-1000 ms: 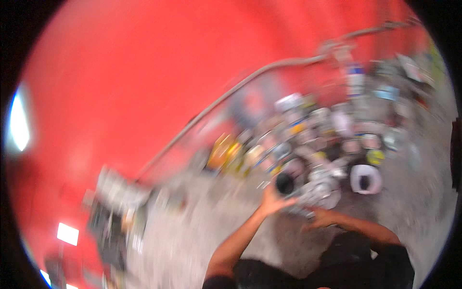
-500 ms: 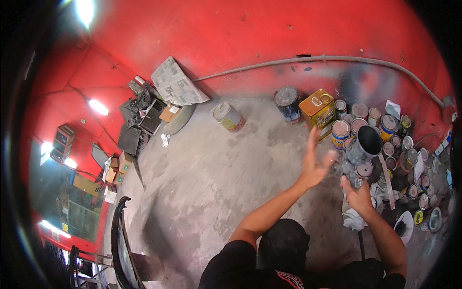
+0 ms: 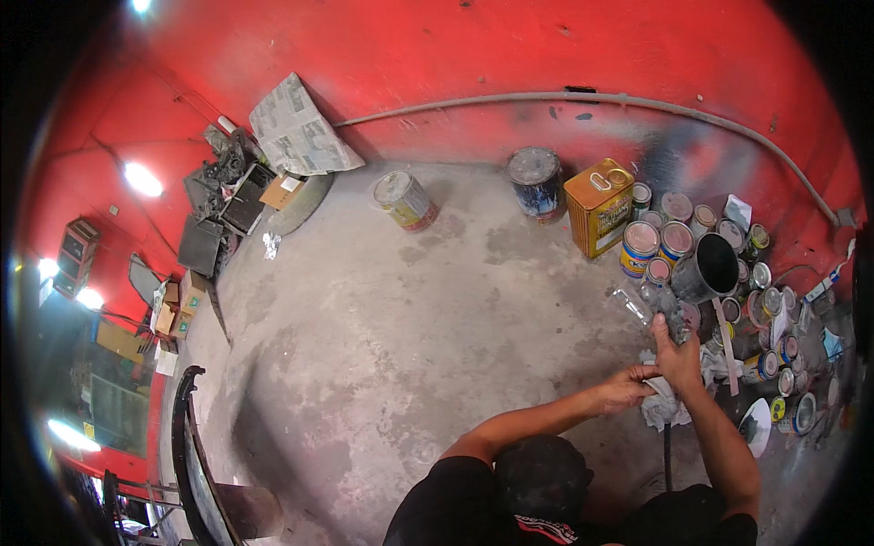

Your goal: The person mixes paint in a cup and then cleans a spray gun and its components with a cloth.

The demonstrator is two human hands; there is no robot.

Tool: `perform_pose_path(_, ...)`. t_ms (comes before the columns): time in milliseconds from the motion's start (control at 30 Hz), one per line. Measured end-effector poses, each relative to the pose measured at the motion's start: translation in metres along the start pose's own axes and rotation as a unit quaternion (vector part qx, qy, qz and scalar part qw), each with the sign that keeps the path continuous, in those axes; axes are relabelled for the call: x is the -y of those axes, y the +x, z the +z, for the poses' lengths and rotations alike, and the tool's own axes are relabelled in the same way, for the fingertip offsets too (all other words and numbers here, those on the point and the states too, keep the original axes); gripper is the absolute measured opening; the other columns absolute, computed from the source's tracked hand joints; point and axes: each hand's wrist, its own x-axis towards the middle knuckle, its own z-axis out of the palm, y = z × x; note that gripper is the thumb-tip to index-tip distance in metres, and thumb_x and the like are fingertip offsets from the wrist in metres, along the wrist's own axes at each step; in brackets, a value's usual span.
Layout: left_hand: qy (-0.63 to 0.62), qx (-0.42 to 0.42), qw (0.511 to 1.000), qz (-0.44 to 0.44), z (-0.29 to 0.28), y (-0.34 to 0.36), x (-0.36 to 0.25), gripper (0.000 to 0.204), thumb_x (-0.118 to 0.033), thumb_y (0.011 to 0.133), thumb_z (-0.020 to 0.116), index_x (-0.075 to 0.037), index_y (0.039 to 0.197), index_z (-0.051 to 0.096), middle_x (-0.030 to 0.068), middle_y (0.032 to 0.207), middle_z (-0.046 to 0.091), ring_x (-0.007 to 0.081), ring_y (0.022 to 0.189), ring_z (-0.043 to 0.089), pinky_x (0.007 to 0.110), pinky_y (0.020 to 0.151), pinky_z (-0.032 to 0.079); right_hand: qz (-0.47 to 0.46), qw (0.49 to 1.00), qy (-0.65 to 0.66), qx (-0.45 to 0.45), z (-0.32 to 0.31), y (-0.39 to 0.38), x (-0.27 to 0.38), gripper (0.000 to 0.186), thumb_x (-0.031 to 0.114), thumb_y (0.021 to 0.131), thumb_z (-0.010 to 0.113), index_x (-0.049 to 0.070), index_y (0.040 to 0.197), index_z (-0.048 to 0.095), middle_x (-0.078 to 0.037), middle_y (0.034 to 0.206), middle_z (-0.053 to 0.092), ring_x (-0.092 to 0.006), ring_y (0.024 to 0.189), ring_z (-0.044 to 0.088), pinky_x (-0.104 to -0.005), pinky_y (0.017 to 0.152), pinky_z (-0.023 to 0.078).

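Spray gun (image 3: pixel 672 311) with round-mouthed grey cup (image 3: pixel 696 278)

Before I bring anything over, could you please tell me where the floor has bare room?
Bare floor stretches from the lone can to the left hand, and between that can and the dark bucket. Right of the golden tin, small cans crowd it.

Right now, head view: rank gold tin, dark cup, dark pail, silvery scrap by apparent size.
1. Gold tin
2. Dark cup and dark pail: too alike to rank; the cup may also be nearer the camera.
3. Silvery scrap
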Motion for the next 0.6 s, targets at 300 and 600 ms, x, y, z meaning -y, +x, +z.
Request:
perform_pose_path(300,0.159,-0.020,0.983,0.090,-0.008,-0.006,0.010,0.036,0.002,0.088,0.059,-0.002,0.123,0.058,0.0031,0.123,0.061,0.0126,0.112,0.056,0.031,0.099,0.043,0.062,0.995,0.004,0.074,0.001,-0.006,0.009,0.050,0.037,0.089,0.067,-0.008,0.108,0.060,-0.013,0.101,0.066,-0.0181,0.093,0.059,-0.0321,0.085,0.046)
perform_pose_path(600,0.400,-0.180,0.897,0.046,-0.007,-0.016,-0.041,0.030,-0.014,0.089,0.067,-0.007,0.118,0.062,0.0036,0.108,0.065,0.0115,0.098,0.059,0.028,0.086,0.047,0.171,0.979,0.039,0.100,-0.053,-0.003,0.024,0.047,0.037,0.088,0.068,-0.006,0.104,0.061,-0.011,0.090,0.067,-0.0210,0.084,0.062,-0.0357,0.078,0.049)
